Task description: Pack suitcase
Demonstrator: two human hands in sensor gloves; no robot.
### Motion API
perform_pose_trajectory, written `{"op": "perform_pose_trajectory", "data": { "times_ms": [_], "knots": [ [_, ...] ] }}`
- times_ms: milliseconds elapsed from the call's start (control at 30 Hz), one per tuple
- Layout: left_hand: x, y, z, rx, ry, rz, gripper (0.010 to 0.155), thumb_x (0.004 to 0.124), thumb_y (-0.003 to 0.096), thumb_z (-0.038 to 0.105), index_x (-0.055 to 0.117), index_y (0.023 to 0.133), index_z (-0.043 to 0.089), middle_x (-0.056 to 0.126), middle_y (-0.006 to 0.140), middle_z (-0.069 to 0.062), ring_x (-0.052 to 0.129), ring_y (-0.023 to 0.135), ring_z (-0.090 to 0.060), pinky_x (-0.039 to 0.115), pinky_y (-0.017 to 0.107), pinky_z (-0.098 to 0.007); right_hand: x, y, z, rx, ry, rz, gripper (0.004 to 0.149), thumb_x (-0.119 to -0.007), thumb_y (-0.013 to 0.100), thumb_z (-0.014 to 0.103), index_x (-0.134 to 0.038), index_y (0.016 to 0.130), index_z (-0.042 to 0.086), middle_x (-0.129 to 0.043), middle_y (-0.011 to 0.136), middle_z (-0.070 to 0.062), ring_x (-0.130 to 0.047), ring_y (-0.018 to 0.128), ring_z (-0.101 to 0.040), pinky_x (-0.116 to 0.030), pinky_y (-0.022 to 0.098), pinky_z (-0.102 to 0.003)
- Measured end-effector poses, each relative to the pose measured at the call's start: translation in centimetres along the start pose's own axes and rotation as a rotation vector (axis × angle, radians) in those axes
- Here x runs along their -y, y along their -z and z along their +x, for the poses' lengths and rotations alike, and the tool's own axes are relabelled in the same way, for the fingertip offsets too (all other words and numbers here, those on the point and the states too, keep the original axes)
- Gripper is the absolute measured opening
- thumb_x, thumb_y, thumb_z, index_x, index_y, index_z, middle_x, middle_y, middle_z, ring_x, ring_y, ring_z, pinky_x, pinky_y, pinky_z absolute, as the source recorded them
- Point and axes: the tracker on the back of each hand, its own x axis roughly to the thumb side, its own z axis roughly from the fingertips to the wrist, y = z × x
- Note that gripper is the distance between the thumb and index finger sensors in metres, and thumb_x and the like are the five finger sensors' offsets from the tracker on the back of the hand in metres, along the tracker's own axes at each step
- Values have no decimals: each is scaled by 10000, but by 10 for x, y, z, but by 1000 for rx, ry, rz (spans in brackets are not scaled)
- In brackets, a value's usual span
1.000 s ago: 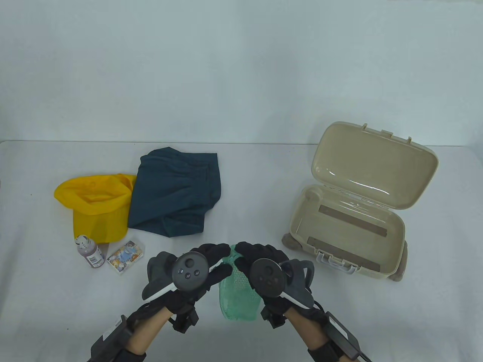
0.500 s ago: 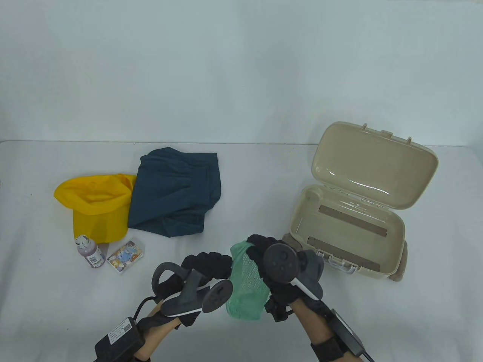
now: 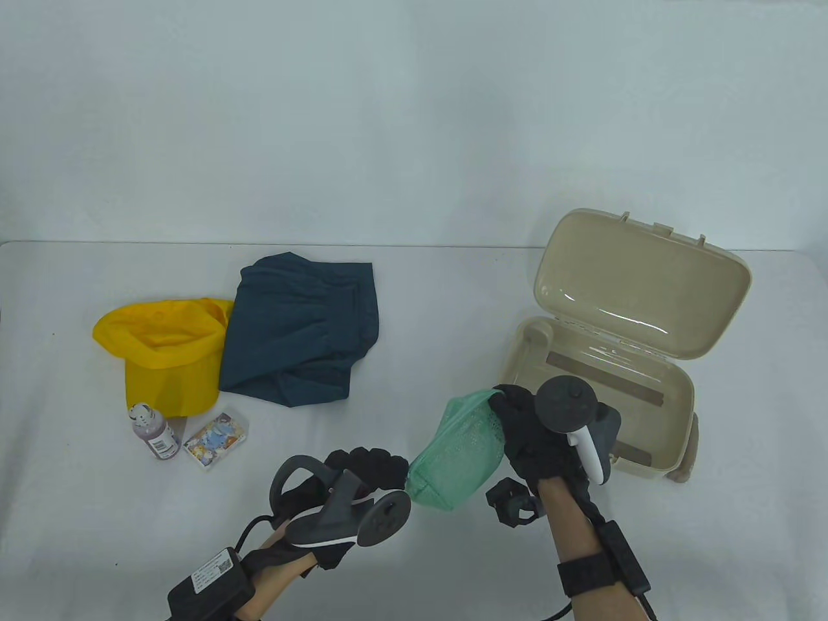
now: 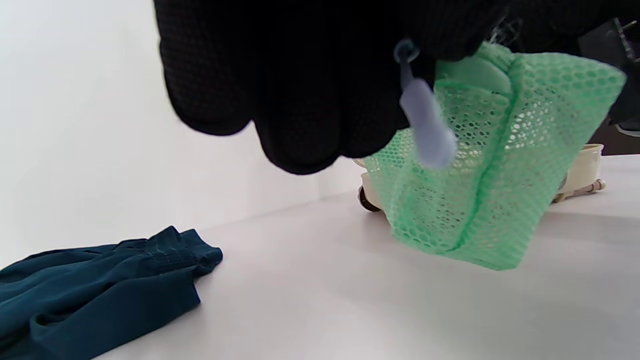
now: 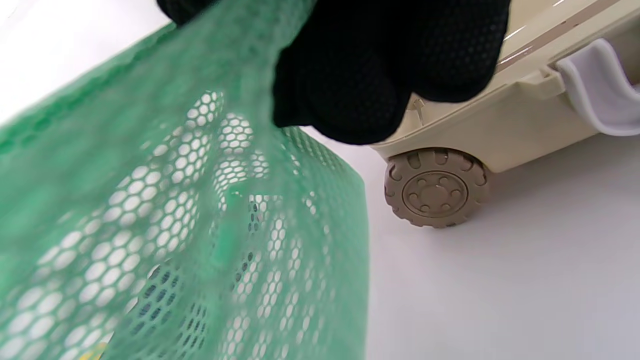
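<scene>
I see the open suitcase (image 3: 621,362) at three o'clock. My right hand (image 3: 537,433) pinches the green mesh pouch (image 3: 456,456) just beside its front; my left hand (image 3: 362,469) grips the pouch's other end.

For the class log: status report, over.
Both hands grip green mesh pouch: right hand near end, left hand zipper end. Suitcase open. Nothing blocking it.
</scene>
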Motion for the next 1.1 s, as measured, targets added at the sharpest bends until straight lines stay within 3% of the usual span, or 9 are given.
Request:
{"op": "perform_pose_trajectory", "data": {
  "times_ms": [100,367,567,767,967,1033,1100],
  "knots": [
    [2,-1,-4,-7,-33,-16,451,653,542,412,773,943,244,914,877,13,1014,699,-211,841,554,-409,1,-3,3,48,20,10,462,-652,530,437,-749,917,203,-942,700,39,-982,566,-139,-830,529,-412],
    [0,-5,-41,-149,-404,46,636,639,513,545,692,1039,192,850,979,-54,973,780,-268,836,555,-419,-8,-24,35,326,-97,30,460,-659,513,467,-712,937,297,-899,796,82,-941,707,-145,-761,647,-450],
    [8,0,-47,-162,-543,-48,715,679,490,579,669,1061,149,820,1009,-98,940,822,-312,835,551,-426,-23,-42,56,444,-180,26,462,-665,506,474,-718,931,303,-903,798,90,-944,714,-144,-760,652,-455],
    [22,9,-41,-139,-643,-154,687,710,489,559,703,1035,143,862,964,-86,975,765,-288,843,532,-408,-33,-52,65,507,-129,101,462,-667,504,478,-723,928,302,-912,786,92,-952,700,-139,-767,648,-449],
    [30,12,-40,-149,-741,-151,491,747,509,460,821,911,188,983,789,8,1064,578,-180,884,465,-339,-40,-55,68,511,-144,115,473,-674,503,481,-730,926,277,-918,780,84,-959,688,-141,-774,638,-447],
    [31,13,-44,-169,-761,-150,470,751,506,461,839,886,197,998,754,24,1076,538,-158,895,441,-319,-39,-57,69,515,-166,105,549,-670,506,494,-653,998,251,-853,897,39,-906,797,-203,-727,667,-490],
    [33,13,-50,-212,-806,-147,466,755,507,461,844,877,192,1007,734,23,1082,513,-151,900,423,-312,-36,-63,71,527,-202,39,709,-660,500,538,-462,1094,204,-648,1081,-58,-731,973,-329,-634,706,-561]
  ]
}}
